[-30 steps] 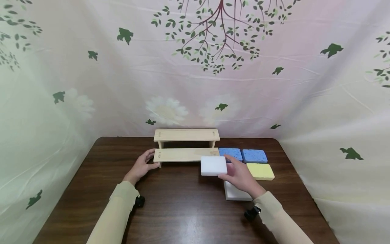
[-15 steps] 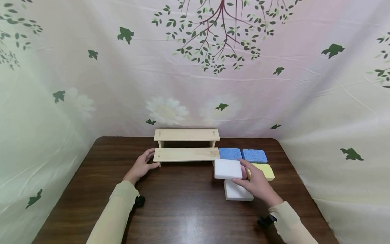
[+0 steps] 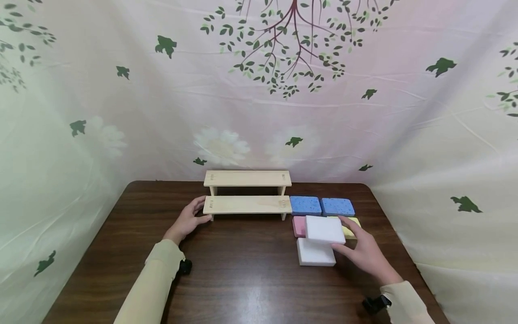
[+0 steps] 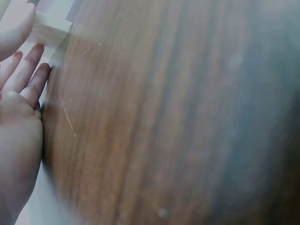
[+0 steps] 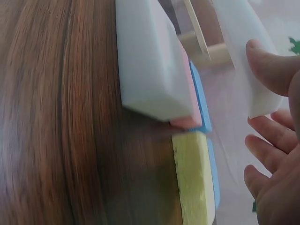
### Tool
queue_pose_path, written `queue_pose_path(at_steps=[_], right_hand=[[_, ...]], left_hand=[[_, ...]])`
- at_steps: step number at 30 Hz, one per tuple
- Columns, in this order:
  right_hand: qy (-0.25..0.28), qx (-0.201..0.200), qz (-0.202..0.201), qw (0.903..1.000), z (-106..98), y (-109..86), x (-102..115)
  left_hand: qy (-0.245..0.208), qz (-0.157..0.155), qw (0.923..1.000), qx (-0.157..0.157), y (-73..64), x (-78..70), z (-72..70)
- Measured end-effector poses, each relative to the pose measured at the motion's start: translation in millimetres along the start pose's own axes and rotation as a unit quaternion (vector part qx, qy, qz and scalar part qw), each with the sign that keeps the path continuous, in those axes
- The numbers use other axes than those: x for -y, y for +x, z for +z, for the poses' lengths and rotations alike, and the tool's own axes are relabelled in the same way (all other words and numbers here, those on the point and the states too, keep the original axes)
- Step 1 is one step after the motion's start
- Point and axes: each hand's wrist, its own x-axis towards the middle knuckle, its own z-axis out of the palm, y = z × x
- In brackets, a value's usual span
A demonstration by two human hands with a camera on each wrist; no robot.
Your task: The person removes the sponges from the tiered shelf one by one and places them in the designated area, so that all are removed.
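Note:
A white sponge block [image 3: 325,229] is pinched between thumb and fingers of my right hand [image 3: 366,254]. It is held up over the sponges on the right, and in the right wrist view air shows between this raised block [image 5: 243,40] and the other white block [image 5: 147,61] on the table. My left hand [image 3: 187,222] rests at the left end of the front wooden shelf [image 3: 247,204], thumb toward the front. Its fingers look nearly straight in the left wrist view, beside the shelf end [image 4: 51,30].
A taller wooden tier [image 3: 247,178] stands behind the front shelf. Right of the shelf lie two blue sponges [image 3: 305,205], a partly hidden pink sponge [image 3: 298,226] and a yellow sponge [image 3: 352,231]. A printed cloth [image 3: 259,112] surrounds the dark wooden table [image 3: 234,270].
My right hand has carried the white sponge block to the right and slightly nearer me, away from the front shelf's right end. The left hand has stayed in place.

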Motion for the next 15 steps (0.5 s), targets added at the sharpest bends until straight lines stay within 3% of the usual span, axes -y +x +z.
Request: queue_pose_path(at_steps=[15], right_hand=[[-0.002, -0.012, 0.020, 0.9997, -25, -23.0, -47]], left_hand=[[0.003, 0.007, 1.0000, 0.001, 0.8, 1.7, -1.7]])
